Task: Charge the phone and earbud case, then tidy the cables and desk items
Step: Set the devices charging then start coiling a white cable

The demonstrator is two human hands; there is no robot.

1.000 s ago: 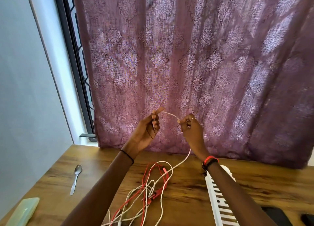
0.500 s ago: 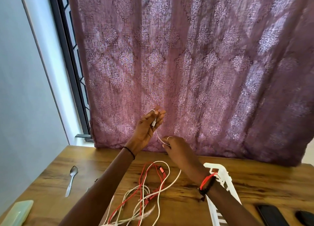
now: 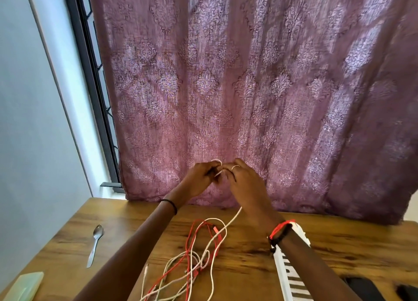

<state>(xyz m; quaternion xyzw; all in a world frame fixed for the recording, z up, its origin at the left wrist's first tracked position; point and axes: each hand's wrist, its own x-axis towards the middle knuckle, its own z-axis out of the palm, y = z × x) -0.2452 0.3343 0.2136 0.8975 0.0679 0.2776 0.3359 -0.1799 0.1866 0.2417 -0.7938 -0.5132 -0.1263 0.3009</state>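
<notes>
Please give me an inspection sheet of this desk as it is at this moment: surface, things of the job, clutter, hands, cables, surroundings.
Surface: wooden desk, grain visible.
Job's things: dark flat object at the lower right edge, perhaps a phone; earbud case cannot be told.
Clutter: metal spoon on the left; pale green case at the near left corner; white keyboard instrument under the right forearm.
Hands: left hand and right hand raised together, both pinching a white cable.
Cables: red cable tangled with white ones on the desk.
Surroundings: purple patterned curtain, dark window frame, pale wall.
</notes>
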